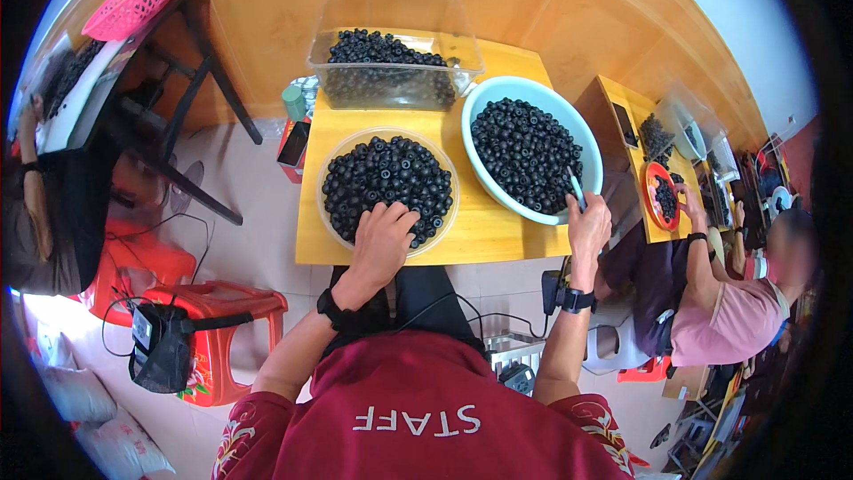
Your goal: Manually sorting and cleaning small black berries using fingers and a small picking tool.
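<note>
My left hand (pixel 385 236) reaches into a round clear bowl (pixel 324 222) heaped with small round black pieces (pixel 388 169), bead-like with ring-shaped openings. Its fingers are curled down on the near side of the heap, and the fingertips are partly hidden. At the near right rim of a light blue basin (pixel 473 158), my right hand (pixel 588 224) is closed around a slim pale stick-like tool (pixel 576 185) that points into the basin. More of the same black pieces (pixel 524 151) fill that basin. Both containers stand on a yellow wooden table (pixel 480 244).
Behind the bowl is a clear rectangular bin (pixel 391 89) partly filled with black pieces. Left of the table are a green-lidded container (pixel 294 102), a phone (pixel 294 144) and a red stool (pixel 227 302). Another person (pixel 729 320) works at a table on the right.
</note>
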A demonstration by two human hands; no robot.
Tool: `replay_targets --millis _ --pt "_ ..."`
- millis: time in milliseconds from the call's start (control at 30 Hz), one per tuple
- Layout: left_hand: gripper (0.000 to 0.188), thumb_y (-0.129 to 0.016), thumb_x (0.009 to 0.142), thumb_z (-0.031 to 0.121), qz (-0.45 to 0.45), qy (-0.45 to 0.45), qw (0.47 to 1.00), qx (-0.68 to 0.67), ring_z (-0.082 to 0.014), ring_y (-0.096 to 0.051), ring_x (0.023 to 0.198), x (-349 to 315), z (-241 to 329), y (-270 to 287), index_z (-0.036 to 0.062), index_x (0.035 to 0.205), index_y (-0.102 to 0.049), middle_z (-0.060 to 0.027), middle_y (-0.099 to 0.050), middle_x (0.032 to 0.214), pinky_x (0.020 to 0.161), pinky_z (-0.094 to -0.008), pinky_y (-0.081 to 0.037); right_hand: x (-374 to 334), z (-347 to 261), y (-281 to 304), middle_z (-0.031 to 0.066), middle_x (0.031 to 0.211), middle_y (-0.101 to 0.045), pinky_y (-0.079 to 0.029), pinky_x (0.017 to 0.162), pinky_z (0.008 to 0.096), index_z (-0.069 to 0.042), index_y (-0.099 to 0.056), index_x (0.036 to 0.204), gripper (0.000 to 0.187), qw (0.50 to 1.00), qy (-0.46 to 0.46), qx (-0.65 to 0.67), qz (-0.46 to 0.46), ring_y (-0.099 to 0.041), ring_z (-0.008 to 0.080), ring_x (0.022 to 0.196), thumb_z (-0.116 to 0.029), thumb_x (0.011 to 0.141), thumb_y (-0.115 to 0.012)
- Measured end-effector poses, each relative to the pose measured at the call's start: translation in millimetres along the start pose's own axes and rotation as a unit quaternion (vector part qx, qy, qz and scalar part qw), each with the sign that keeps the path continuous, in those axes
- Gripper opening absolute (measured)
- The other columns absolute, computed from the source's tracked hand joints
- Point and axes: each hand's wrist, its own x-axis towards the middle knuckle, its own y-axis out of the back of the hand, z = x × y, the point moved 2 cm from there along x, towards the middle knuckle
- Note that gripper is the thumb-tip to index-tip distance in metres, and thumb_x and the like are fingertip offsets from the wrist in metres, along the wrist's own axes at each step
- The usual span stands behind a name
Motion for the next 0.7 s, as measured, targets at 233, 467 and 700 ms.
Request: replay_targets --millis 233,467,700 --pt "0.023 -0.068 0.063 0.008 0.014 0.013 0.999 -0.027 -0.0236 -0.048 0.080 2.3 -5.8 -5.1 0.0079 0.083 -0.057 -0.0037 -0.053 0.079 0.069 -0.0351 -0.035 -20.9 -21.9 10.9 0.0150 0.079 -0.056 -0.044 0.066 0.0397 -0.002 -0.063 0.092 0.020 0.989 0.042 0.138 0.043 -0.057 0.0319 0.075 -0.016 0.077 -0.064" --pt "0.024 -0.067 0.067 -0.004 0.003 0.161 0.939 -0.304 -0.0146 -0.062 0.075 1.2 -6.8 16.3 0.0032 0.086 -0.054 -0.0070 -0.063 0.091 0.071 -0.0262 -0.049 -77.3 -66.2 4.6 0.0080 0.063 -0.047 -0.035 0.050 0.0303 0.001 -0.063 0.085 0.015 0.932 0.068 0.349 -0.072 -0.045 0.0173 0.054 -0.006 0.073 -0.067" --pt "0.023 -0.062 0.076 -0.006 0.015 0.191 0.772 -0.607 -0.0167 -0.064 0.079 -13.3 2.1 27.6 0.0010 0.095 -0.051 -0.0104 -0.061 0.091 0.074 -0.0261 -0.052 -106.0 -98.2 -2.8 0.0061 0.059 -0.046 -0.033 0.047 0.0277 0.001 -0.065 0.085 0.013 0.884 0.081 0.430 -0.167 -0.042 0.0133 0.051 -0.004 0.073 -0.066"
